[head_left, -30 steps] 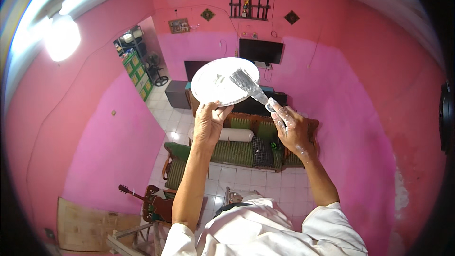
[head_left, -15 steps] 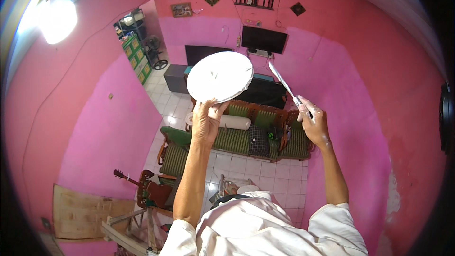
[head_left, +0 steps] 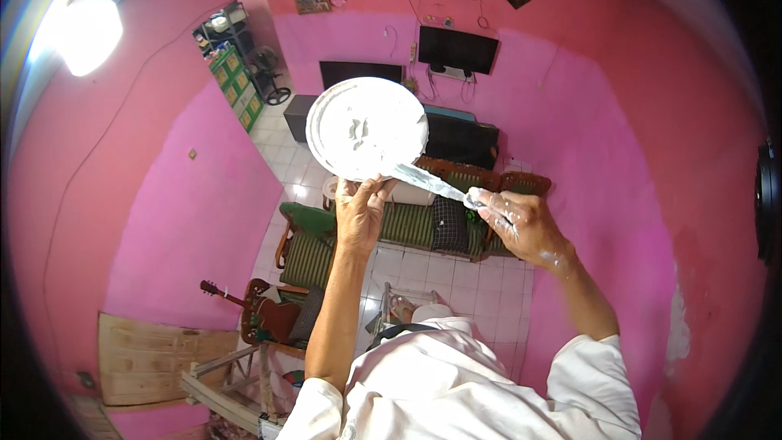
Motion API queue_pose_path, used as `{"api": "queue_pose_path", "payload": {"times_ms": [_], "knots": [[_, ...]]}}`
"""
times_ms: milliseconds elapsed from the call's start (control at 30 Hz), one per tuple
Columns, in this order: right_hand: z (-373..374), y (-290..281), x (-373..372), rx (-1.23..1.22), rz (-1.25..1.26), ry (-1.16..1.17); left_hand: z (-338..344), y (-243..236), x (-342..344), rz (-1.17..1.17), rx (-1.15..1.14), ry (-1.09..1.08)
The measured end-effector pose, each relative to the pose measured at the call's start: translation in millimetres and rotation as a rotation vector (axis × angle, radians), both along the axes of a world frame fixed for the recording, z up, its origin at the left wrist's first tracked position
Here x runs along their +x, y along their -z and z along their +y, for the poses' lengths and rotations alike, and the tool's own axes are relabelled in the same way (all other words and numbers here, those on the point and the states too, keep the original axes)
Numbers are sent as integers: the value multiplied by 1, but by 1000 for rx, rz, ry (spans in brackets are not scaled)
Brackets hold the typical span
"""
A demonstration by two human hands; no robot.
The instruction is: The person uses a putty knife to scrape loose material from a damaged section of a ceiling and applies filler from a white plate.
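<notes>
My left hand (head_left: 357, 220) grips a round white lid (head_left: 323, 118) by its near edge, fingers closed under and along the rim. White paste (head_left: 358, 132) lies on the lid's face, with a rough streak near the middle. In my right hand (head_left: 525, 226) is a putty knife (head_left: 436, 184), its long blade coated in white and pointing left. The blade's tip meets the near right edge of the lid, close to my left fingers. White smears mark my right fingers and wrist.
Far below are a green-striped wooden sofa (head_left: 403, 226), a guitar (head_left: 273, 318) and a wooden frame (head_left: 224, 407) at lower left. A television (head_left: 458, 50) hangs on the far pink wall (head_left: 375, 37). A bright lamp (head_left: 88, 37) is at upper left.
My right hand has swung the putty knife down and left, from apart and upright to touching the lid's edge. The lid has shifted slightly left and tilted to show its face more.
</notes>
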State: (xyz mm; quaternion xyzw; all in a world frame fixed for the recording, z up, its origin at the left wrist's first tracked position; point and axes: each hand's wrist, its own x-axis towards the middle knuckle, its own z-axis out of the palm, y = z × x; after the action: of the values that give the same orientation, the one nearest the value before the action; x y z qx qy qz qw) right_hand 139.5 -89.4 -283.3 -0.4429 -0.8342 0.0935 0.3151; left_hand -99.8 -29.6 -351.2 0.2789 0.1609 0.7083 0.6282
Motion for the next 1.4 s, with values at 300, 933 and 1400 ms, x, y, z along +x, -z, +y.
{"api": "queue_pose_path", "payload": {"times_ms": [300, 933, 1400], "knots": [[41, -49, 7, -16, -437, 90, 9, 3, 5, 11, -49, -66], [177, -25, 50, 5, -421, -170, 45, 71, -25, -9, -100, 279], [157, 8, 40, -860, 197, 127, 43, 69, -19, 111, -206, 91]]}}
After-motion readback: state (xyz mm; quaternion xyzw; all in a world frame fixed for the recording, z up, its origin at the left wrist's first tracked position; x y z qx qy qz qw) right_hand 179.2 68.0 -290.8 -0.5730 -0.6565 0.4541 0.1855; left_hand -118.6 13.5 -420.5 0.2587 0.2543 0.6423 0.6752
